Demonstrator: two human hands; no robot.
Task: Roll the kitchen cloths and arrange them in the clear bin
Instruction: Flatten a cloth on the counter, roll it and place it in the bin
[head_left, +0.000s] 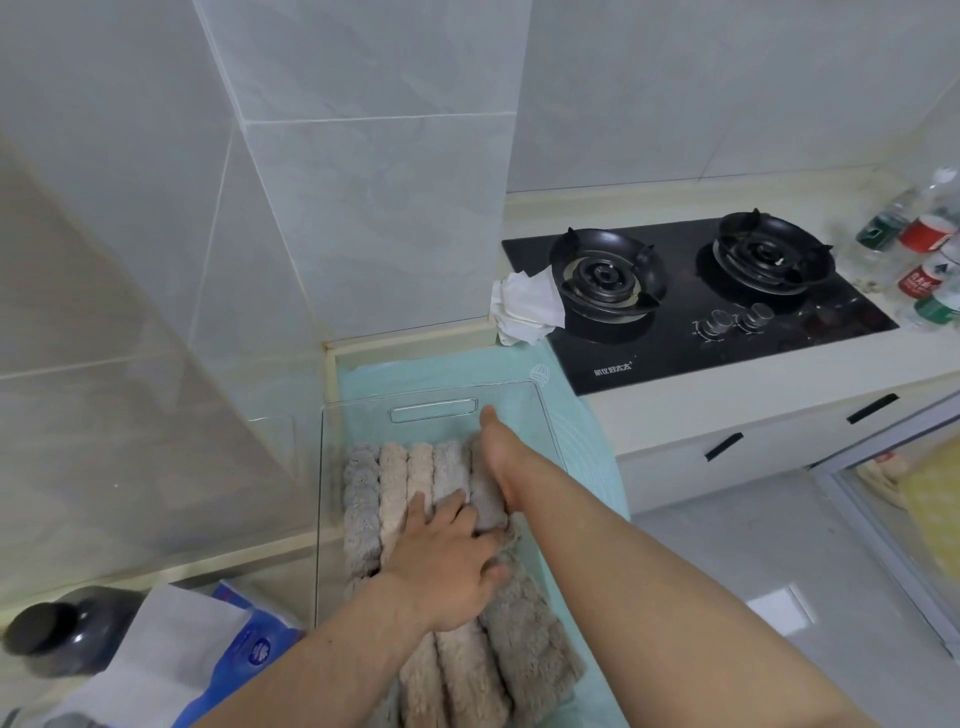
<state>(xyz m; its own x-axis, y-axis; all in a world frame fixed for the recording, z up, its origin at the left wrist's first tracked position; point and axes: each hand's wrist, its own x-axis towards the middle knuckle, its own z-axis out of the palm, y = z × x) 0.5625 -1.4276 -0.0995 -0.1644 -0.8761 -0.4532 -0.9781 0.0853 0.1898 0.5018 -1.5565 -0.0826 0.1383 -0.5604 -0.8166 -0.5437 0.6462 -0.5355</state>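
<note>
Head view is showing the clear bin (434, 410) at lower centre, its near end cut off by the bottom edge. The right hand (493, 460) is reaching beside the rightmost grey roll (488, 506), its fingers hidden, so its grip is unreadable. The left hand (447, 566) is pressing flat, fingers spread, on the rolled cloths (395, 478) inside the bin.

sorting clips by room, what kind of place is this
Most likely a home kitchen: a two-burner gas hob is set into a pale counter, with tiled walls behind it and drawers below.
</note>
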